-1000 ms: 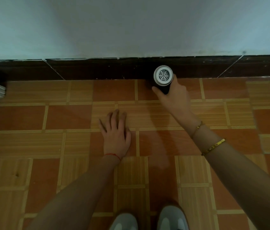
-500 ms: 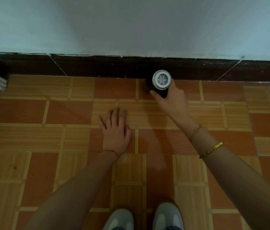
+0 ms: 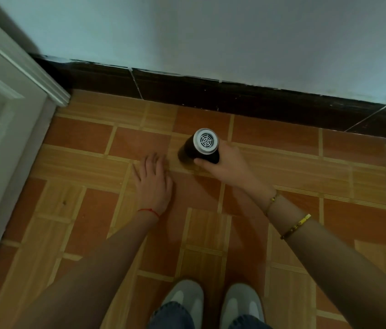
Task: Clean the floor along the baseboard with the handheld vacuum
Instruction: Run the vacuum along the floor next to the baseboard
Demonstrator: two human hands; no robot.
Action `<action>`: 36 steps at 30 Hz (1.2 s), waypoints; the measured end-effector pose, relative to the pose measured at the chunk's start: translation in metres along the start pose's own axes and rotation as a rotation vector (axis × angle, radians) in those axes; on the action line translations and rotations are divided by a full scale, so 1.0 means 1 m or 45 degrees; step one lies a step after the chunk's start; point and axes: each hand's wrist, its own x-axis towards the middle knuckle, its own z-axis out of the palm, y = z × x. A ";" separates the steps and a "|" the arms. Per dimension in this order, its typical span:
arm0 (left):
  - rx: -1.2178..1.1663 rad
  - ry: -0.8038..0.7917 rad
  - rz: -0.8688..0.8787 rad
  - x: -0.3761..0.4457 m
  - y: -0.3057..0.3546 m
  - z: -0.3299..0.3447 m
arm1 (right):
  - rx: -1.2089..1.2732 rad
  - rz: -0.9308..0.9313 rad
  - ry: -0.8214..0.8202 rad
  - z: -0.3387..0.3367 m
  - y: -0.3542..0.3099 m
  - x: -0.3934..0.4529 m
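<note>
From the head view I look down at a tiled floor (image 3: 282,162) in orange and tan squares, running up to a dark baseboard (image 3: 246,96) under a pale wall (image 3: 234,34). A white door frame (image 3: 9,96) fills the left edge and meets the baseboard in the corner.

My right hand (image 3: 227,166) has its grip clamped on the handheld vacuum (image 3: 199,148): the thumb lies across the near side of the dark cylindrical body and the other fingers wrap behind it out of sight. The vacuum points down and away toward the floor, with its round white vented end cap turned up at the camera. It sits over a tan tile strip near the baseboard but clearly apart from it, with a row of tiles between them. I cannot tell whether its far end touches the floor, since the body hides it.

My left hand (image 3: 151,184) lies flat on the floor, palm down, fingers straight and close together, holding nothing. It sits just beside the vacuum, on the left, not touching it. A thin red cord circles that wrist; two gold bracelets sit on the right forearm.

At the bottom edge are two grey and white shoes (image 3: 211,302) with denim cuffs.
</note>
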 end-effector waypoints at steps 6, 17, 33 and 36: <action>0.054 0.052 -0.214 -0.023 -0.052 0.000 | -0.012 0.010 0.107 0.014 -0.006 0.009; 0.023 0.093 -0.299 -0.027 -0.065 0.006 | -0.085 0.045 0.277 0.023 -0.025 0.050; 0.019 0.099 -0.313 -0.025 -0.062 0.003 | -0.212 0.059 0.344 0.028 -0.043 0.090; 0.035 0.087 -0.308 -0.024 -0.062 0.001 | -0.222 0.072 0.387 0.028 -0.043 0.099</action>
